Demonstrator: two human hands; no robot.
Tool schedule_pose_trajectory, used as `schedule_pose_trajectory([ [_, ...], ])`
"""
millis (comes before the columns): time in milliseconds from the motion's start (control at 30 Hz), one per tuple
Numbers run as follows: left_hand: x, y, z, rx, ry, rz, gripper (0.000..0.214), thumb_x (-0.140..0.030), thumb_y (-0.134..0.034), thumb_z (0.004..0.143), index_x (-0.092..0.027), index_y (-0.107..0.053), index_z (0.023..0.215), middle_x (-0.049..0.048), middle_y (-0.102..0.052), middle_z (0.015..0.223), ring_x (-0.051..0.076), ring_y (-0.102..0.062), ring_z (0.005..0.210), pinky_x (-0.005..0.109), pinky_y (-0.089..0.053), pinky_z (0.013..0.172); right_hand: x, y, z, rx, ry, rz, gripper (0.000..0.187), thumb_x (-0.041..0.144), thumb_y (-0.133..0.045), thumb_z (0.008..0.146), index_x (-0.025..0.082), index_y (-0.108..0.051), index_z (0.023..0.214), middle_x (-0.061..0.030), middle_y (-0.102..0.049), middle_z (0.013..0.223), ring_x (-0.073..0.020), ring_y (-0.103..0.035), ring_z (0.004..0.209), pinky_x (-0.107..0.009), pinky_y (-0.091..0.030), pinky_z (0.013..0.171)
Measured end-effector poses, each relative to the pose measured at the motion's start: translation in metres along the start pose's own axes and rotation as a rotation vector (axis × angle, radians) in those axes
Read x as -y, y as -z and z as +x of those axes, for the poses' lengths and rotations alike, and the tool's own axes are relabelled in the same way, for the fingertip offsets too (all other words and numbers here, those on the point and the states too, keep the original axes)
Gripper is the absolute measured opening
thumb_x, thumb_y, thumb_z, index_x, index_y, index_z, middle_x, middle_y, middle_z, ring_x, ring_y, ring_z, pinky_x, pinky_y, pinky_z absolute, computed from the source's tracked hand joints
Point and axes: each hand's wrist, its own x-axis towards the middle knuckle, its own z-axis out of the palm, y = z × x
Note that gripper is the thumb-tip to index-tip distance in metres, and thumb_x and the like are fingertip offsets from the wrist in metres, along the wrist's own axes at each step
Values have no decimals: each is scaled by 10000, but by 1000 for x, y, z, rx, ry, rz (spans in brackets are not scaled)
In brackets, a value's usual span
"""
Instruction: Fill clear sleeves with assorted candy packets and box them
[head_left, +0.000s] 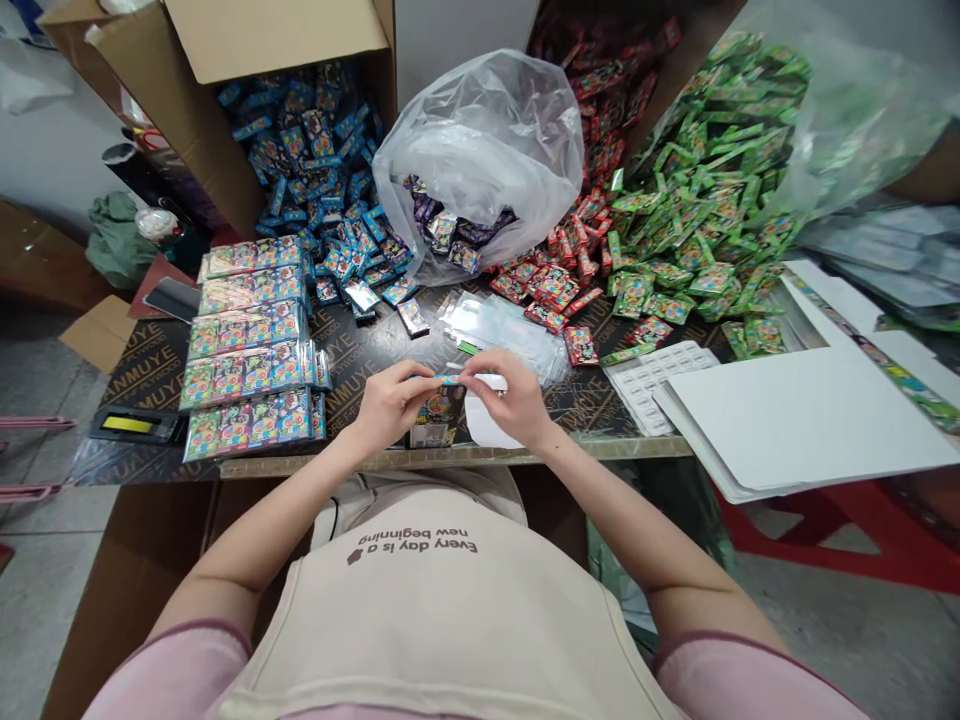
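Observation:
Near the table's front edge, my left hand (391,405) is closed on one end of a small blue box (451,380). The fingers of my right hand (511,400) pinch the other end of it. A white sheet (486,424) lies partly under my right hand. Below the box, between the hands, is a dark printed card or pack (436,420), partly hidden by my fingers. Just beyond my hands lie clear plastic sleeves (510,335) in a loose pile. One small box (413,318) lies apart beyond my left hand.
Stacked wrapped packs (251,350) stand at the left. Behind are heaps of blue boxes (315,150), red boxes (592,200) and green boxes (697,220), plus a clear bag (480,130) with purple boxes. White cards (810,420) overhang the right front edge beside a sticker sheet (660,385).

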Motion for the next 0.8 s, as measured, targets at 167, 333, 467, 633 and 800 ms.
schedule_pose_trajectory([
  [167, 5, -6, -1, -85, 147, -124, 100, -142, -624, 847, -170, -720, 853, 62, -717, 838, 138, -671, 744, 254, -522, 679, 4, 15, 45, 183, -228, 96, 215, 396, -664, 825, 197, -600, 776, -63, -618, 992, -210, -562, 1020, -347, -471, 838],
  [333, 9, -3, 1, -126, 310, -230, 58, -153, -722, 751, -160, -675, 719, 65, -740, 809, 176, -701, 745, 301, -543, 711, 1, 3, 78, 854, -370, 345, 241, 379, -660, 771, 164, -563, 718, -4, -595, 730, -127, -535, 709, -257, -427, 665],
  [467, 7, 0, -1, -102, 305, -223, 44, -115, -692, 744, -157, -682, 748, 81, -744, 847, 183, -702, 774, 310, -541, 735, 2, -9, 92, 952, -378, 211, 170, 300, -646, 740, 157, -565, 699, 35, -537, 621, -95, -448, 593, -232, -333, 576],
  [633, 5, -1, -2, -126, 276, -198, 65, -88, -660, 726, -152, -667, 738, 84, -741, 839, 183, -701, 772, 300, -535, 725, 3, -13, 95, 940, -364, 127, 167, 296, -652, 711, 162, -564, 665, 42, -520, 574, -95, -431, 576, -234, -303, 562],
  [800, 3, -9, -2, -205, 279, -152, 111, -199, -732, 717, -162, -628, 702, 58, -727, 784, 169, -680, 708, 289, -514, 667, -2, -16, 89, 883, -431, 226, 203, 324, -671, 681, 173, -541, 642, 47, -508, 537, -94, -431, 548, -235, -303, 543],
])
